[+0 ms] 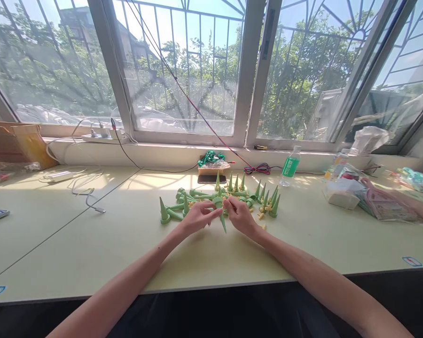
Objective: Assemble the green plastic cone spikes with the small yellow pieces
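A green plastic watering spike (223, 224) is held in the fingers of my left hand (199, 217), its pointed end tilted downward over the table. My right hand (240, 215) is closed in a pinch at the spike's wide top; whatever sits between those fingertips is hidden. Around and behind both hands lie more green spikes, several standing on their wide ends, such as one at the left (164, 211) and one at the right (275, 206). Small yellow valve pieces (261, 216) are scattered among them, mostly to the right of my right hand.
Behind the spikes stand a small cardboard box (214, 170) with green material and a dark phone (211, 179). A green-labelled bottle (290, 166) is at the back right. Farther right are a white tissue box (341, 193) and another person's arm (414, 206). Cables (88, 192) lie left.
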A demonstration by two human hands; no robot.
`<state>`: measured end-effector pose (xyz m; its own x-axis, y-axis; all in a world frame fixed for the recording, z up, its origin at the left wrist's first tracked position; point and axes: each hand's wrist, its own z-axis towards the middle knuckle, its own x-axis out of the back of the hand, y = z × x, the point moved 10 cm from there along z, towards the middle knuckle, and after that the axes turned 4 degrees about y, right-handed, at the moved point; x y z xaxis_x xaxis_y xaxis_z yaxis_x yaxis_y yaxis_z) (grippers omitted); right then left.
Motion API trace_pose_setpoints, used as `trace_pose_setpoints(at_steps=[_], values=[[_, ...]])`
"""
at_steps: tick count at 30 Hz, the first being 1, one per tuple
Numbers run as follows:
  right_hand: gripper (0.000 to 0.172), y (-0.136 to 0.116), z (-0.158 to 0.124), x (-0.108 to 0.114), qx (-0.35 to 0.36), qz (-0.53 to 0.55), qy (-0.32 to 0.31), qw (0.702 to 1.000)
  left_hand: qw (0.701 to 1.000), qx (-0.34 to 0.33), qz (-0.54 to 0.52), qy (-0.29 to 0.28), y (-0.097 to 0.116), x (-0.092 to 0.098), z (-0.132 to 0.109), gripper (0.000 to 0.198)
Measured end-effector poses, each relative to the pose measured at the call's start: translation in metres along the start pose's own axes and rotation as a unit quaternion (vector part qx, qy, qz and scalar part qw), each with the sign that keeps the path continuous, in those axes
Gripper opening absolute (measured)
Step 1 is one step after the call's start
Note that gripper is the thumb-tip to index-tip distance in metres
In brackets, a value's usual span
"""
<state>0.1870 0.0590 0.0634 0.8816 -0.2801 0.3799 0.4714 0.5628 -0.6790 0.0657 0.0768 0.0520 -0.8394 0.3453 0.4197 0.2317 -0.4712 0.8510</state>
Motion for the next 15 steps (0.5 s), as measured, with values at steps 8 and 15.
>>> trace_pose_setpoints(at_steps=[8,15], values=[[0.043,-0.002,0.001,-0.001,0.009,-0.005,-0.003,1.000,0.994,-0.081,0.052,0.054,0.010,0.007,0.001,0.034],[0.045,-0.004,0.001,-0.001,0.007,-0.007,-0.005,1.000,0.986,-0.121,0.082,0.076,0.020,0.010,-0.002,0.029]])
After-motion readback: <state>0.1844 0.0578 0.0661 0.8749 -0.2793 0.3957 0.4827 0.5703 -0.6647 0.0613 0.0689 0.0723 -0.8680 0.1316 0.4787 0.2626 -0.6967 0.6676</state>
